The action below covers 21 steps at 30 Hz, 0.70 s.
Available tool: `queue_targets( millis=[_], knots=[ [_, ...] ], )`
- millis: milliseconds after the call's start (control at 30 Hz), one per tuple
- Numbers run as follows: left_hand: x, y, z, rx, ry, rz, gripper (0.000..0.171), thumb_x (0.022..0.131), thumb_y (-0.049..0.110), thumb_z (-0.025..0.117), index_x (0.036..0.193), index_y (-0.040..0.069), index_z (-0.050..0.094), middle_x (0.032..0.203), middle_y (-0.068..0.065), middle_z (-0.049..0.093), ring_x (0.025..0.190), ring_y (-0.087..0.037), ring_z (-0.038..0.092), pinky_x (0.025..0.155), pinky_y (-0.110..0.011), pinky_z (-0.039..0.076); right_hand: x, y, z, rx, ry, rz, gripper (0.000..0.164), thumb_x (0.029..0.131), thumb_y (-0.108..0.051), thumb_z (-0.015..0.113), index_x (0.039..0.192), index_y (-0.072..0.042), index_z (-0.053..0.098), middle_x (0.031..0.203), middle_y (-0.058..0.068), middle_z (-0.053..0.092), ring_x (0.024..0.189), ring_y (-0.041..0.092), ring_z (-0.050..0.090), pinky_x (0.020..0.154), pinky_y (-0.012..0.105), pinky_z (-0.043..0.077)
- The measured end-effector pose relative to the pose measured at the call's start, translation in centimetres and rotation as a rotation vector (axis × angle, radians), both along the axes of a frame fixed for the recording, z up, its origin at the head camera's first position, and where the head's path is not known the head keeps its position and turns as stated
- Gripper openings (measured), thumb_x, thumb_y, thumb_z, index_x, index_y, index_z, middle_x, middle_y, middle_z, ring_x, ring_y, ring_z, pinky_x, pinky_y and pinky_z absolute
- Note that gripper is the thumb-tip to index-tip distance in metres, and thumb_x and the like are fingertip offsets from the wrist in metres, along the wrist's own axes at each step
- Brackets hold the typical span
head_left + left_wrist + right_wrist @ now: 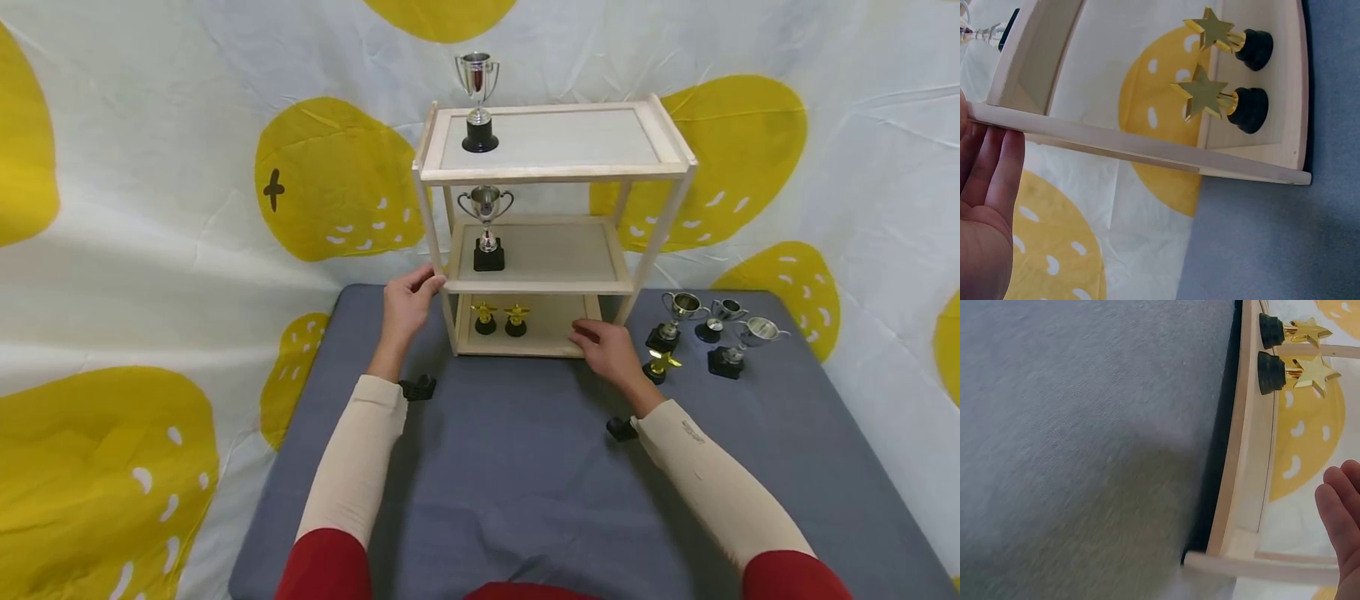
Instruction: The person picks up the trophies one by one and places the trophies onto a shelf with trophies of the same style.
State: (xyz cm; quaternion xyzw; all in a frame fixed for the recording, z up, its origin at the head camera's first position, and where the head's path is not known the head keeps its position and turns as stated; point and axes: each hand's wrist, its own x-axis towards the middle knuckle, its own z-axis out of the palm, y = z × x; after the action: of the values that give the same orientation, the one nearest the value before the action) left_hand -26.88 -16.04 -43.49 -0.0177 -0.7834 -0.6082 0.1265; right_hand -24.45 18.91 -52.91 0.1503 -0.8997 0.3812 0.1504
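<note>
A pale wooden three-tier shelf (555, 174) stands at the back of the table. My left hand (407, 307) grips its left front post (1116, 142), with fingers behind the wood in the left wrist view. Near the right end of the bottom tier is my right hand (609, 352), fingers extended and holding nothing. Two gold star trophies (485, 318) on black bases stand side by side on that tier, left of centre. One silver cup trophy (479, 117) is on the top tier's left; another silver cup trophy (488, 254) occupies the middle tier's left.
To the shelf's right, a gold star trophy (655, 372) and several cup trophies (726, 362) stand on the grey-covered table (510, 483). A white cloth with yellow shapes (337, 179) hangs close behind and around the table.
</note>
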Motion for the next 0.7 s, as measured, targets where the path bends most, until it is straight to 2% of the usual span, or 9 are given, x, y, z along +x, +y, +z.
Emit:
queue_targets(
  millis=[200, 400, 500, 567, 700],
  knots=[
    [0.0, 0.3, 0.2, 0.007, 0.009, -0.006, 0.037, 0.09, 0.029, 0.072, 0.123, 0.012, 0.071, 0.12, -0.013, 0.072, 0.106, -0.023, 0.071, 0.09, -0.033, 0.06, 1.3, 2.0, 0.1, 0.022, 0.024, -0.025, 0.026, 0.09, -0.013, 0.073, 0.114, -0.002, 0.073, 0.105, 0.016, 0.076, 0.091, 0.032, 0.074, 0.076, 0.048, 0.06],
    [0.0, 0.2, 0.1, -0.002, 0.0, 0.001, 0.036, 0.09, 0.031, 0.072, 0.123, 0.015, 0.072, 0.119, -0.012, 0.073, 0.105, -0.021, 0.072, 0.09, -0.032, 0.06, 2.4, 4.1, -0.1, 0.047, 0.072, -0.082, 0.023, 0.086, -0.01, 0.076, 0.108, -0.002, 0.075, 0.097, 0.016, 0.077, 0.081, 0.029, 0.073, 0.068, 0.047, 0.06],
    [0.0, 0.3, 0.1, 0.022, -0.004, 0.003, 0.036, 0.09, 0.03, 0.073, 0.122, 0.015, 0.072, 0.119, -0.012, 0.073, 0.105, -0.021, 0.072, 0.089, -0.031, 0.06, 2.9, 5.1, -0.2, 0.047, 0.089, -0.1, 0.022, 0.085, -0.01, 0.077, 0.106, -0.003, 0.075, 0.094, 0.015, 0.077, 0.079, 0.027, 0.072, 0.067, 0.043, 0.059],
    [0.0, 0.3, 0.1, 0.03, -0.007, -0.002, 0.036, 0.09, 0.03, 0.072, 0.123, 0.015, 0.071, 0.12, -0.012, 0.072, 0.106, -0.02, 0.071, 0.089, -0.03, 0.06, 3.1, 5.7, -0.3, 0.037, 0.102, -0.108, 0.021, 0.085, -0.009, 0.077, 0.105, -0.003, 0.076, 0.093, 0.013, 0.077, 0.078, 0.025, 0.071, 0.066, 0.035, 0.058],
    [0.2, -0.2, 0.0, 0.017, -0.011, -0.005, 0.039, 0.09, 0.032, 0.071, 0.126, 0.016, 0.07, 0.124, -0.012, 0.07, 0.109, -0.02, 0.07, 0.092, -0.03, 0.059, 3.5, 6.4, -0.6, 0.03, 0.105, -0.114, 0.021, 0.085, -0.011, 0.078, 0.105, -0.004, 0.076, 0.093, 0.011, 0.077, 0.076, 0.02, 0.069, 0.065, 0.025, 0.054]
  ],
)
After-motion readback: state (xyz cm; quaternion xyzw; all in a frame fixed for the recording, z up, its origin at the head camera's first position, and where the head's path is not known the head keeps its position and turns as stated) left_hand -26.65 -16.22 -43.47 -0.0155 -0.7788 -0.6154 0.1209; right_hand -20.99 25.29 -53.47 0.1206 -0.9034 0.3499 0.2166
